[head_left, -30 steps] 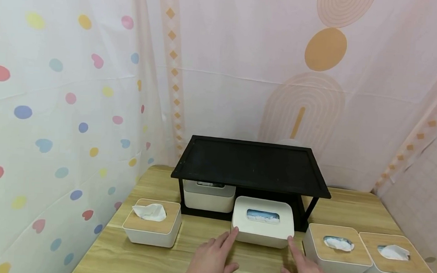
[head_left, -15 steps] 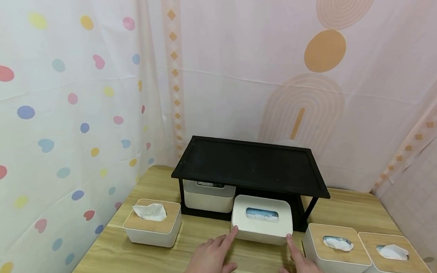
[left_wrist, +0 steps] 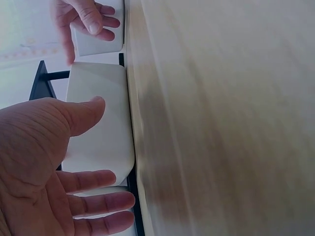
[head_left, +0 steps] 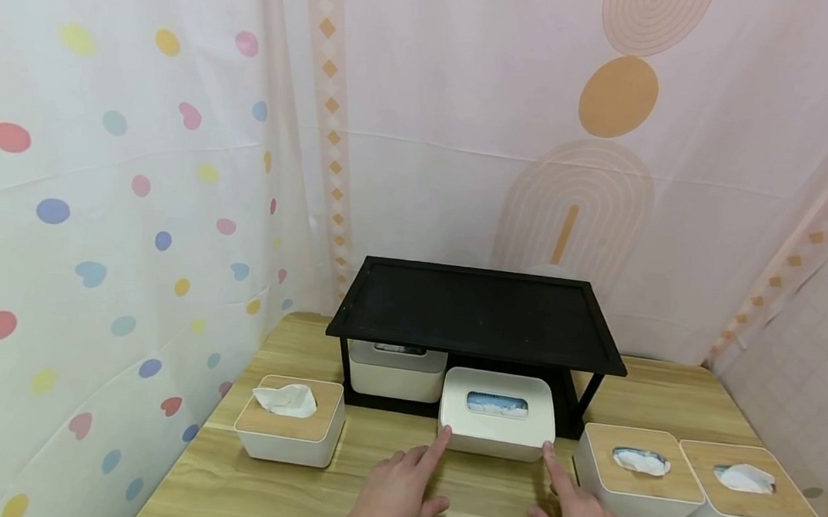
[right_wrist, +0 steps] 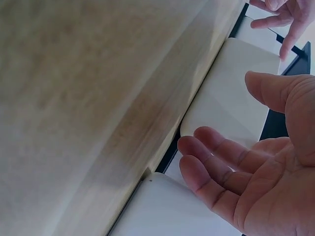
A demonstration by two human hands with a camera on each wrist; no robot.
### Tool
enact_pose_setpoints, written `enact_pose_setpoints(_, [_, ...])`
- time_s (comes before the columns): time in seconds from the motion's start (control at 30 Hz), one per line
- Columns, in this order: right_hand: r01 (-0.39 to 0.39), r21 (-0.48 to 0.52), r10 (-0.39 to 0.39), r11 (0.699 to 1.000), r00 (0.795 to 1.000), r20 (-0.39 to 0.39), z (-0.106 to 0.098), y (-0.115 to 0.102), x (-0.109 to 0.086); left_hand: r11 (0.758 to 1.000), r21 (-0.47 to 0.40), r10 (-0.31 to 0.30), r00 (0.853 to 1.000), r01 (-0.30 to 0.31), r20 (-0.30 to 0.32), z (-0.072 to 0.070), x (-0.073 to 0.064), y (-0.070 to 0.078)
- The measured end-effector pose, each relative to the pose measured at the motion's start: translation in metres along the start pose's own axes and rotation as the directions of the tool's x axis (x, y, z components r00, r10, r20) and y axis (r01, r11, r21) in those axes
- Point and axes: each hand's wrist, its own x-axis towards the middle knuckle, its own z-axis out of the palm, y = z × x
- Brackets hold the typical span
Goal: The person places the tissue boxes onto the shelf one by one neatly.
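Note:
A white tissue box (head_left: pixel 497 426) with a slot showing blue and white packaging sits at the front of the black two-tier rack (head_left: pixel 477 307), its back part on the lower tier. My left hand (head_left: pixel 401 485) has its index fingertip at the box's front left corner. At the front right corner is the index fingertip of my right hand (head_left: pixel 577 503). Thumbs and other fingers of both hands stay off the box, loosely bent. The left wrist view shows the box's front wall (left_wrist: pixel 101 128) beside my thumb. Inside the rack, to the left, stands another tissue box (head_left: pixel 397 373).
On the wooden table (head_left: pixel 217 473), a tissue box with a wooden lid (head_left: pixel 289 421) stands left of the rack. Two more wooden-lidded tissue boxes, an inner one (head_left: pixel 636 480) and an outer one (head_left: pixel 750 497), stand side by side at the right. A patterned curtain (head_left: pixel 433 136) hangs behind.
The white tissue box has slid slightly back toward the rack. Both index fingertips have stayed at its front corners, following it a little; the other boxes stay put.

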Motion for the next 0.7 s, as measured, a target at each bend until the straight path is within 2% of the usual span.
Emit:
enact_pose_setpoints(0.17, [-0.011,-0.016,0.011,1.0,1.0,0.02,-0.0007,0.0002,0.0011,1.0,0.011,0.008,1.0,-0.008,-0.024,-0.0009,-0.0004,0.0009])
enact_pose_setpoints(0.4, [-0.01,-0.021,0.01,1.0,1.0,-0.002,-0.0035,-0.0029,0.001,0.998,0.065,0.029,0.996,-0.024,-0.081,0.0014,-0.0037,0.0015])
enact_pose_setpoints(0.7, [-0.005,-0.018,0.005,1.0,1.0,-0.007,-0.003,-0.0046,-0.0006,0.998,0.061,0.024,0.997,-0.02,-0.068,0.0026,-0.0036,0.0012])
